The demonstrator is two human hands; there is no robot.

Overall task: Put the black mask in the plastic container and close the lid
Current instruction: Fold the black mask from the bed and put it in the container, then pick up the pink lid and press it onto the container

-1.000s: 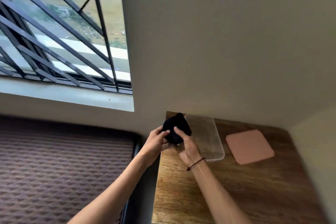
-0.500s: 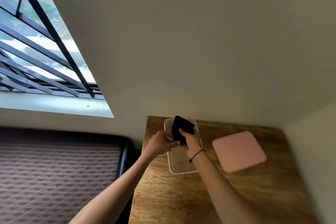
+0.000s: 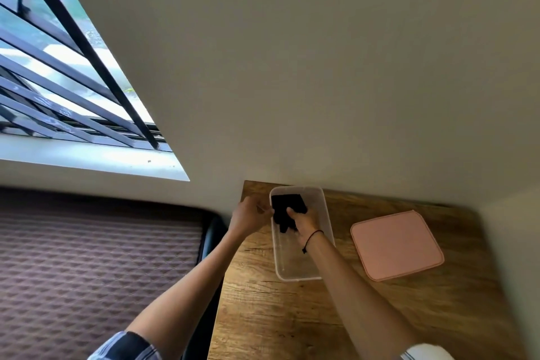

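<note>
My right hand [image 3: 302, 221] presses the soft, folded black mask [image 3: 287, 207] into the far end of the clear rectangular plastic container [image 3: 327, 215], lower centre; my left hand [image 3: 251, 213] pinches its edge. The square pink lid [image 3: 396, 244] lies right on the wood-grain desk [image 3: 263, 316].

mask [image 3: 287, 207]: solid black; container [image 3: 327, 222]: clear, colourless plastic; lid [image 3: 396, 245]: plain pale pink with a slightly darker pink rim. table [image 3: 277, 316]: warm brown wood grain with dark streaks; wall [image 3: 321, 67]: flat beige-grey; window bars [image 3: 87, 47]: black. mattress [image 3: 87, 257]: brown-mauve repeating diamond weave; wrist band [image 3: 314, 235]: black; sleeve [image 3: 125, 346]: blue-grey stripes.
</note>
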